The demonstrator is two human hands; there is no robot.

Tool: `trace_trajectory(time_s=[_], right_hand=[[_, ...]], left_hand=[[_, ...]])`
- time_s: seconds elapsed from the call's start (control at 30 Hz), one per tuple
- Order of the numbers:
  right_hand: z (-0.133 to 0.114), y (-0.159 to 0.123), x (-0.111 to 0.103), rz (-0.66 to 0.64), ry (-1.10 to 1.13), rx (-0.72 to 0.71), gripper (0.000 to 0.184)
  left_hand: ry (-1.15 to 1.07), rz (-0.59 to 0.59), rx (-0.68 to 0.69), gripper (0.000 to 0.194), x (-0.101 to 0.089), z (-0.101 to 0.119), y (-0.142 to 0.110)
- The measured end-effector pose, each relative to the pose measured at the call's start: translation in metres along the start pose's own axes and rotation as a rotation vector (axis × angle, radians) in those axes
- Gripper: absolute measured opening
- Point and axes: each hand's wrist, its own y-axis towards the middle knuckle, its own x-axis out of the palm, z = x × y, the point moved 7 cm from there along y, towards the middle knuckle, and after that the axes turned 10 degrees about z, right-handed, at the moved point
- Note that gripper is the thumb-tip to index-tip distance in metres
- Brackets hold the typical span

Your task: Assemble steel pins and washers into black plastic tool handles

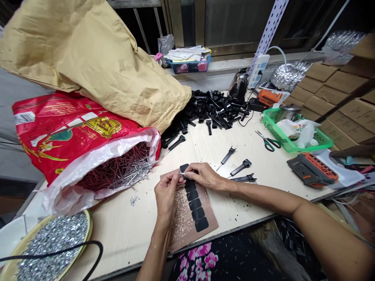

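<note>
My left hand [166,191] and my right hand [203,175] meet fingertip to fingertip above a brown board [182,234]. Both are closed in a pinch around a small, thin, silvery piece [182,174] that is mostly covered by the fingers, so its kind is not clear. Under the hands, a column of flat black rounded-square pieces [197,213] runs down the board. To the right of my right hand lie several black-handled tools with thin metal shafts, one of them a forked-end piece [227,155].
A red bag [73,128] of metal rods opens at left, below a large paper sack [96,58]. A bowl [89,230] of metal washers stands front left. Black parts [216,107] are heaped behind. At right are scissors [268,143], a green basket [295,148] and a battery pack [312,169].
</note>
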Motion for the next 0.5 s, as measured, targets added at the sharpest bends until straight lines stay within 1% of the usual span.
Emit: trace_trajectory(time_s=[0.07, 0.13, 0.23, 0.33, 0.43, 0.5], right_hand=[[0.003, -0.001, -0.004, 0.025, -0.037, -0.033, 0.018], [0.009, 0.000, -0.010, 0.046, -0.135, -0.108, 0.018], [0.022, 0.005, -0.014, 0.021, -0.305, -0.201, 0.022], [0.031, 0.008, -0.014, -0.028, -0.460, -0.303, 0.022], [0.022, -0.007, -0.006, -0.111, -0.522, -0.490, 0.022], [0.009, -0.029, 0.005, -0.242, -0.503, -0.690, 0.025]], left_hand=[[0.007, -0.009, -0.037, 0.040, 0.002, -0.003, -0.001], [0.014, -0.010, -0.044, 0.048, 0.001, -0.003, -0.002], [0.078, 0.031, 0.011, 0.057, -0.008, -0.001, -0.001], [0.209, 0.073, 0.091, 0.057, -0.019, 0.001, -0.002], [0.312, 0.106, 0.145, 0.056, -0.024, -0.001, -0.003], [0.352, 0.134, 0.177, 0.055, -0.025, -0.002, -0.005]])
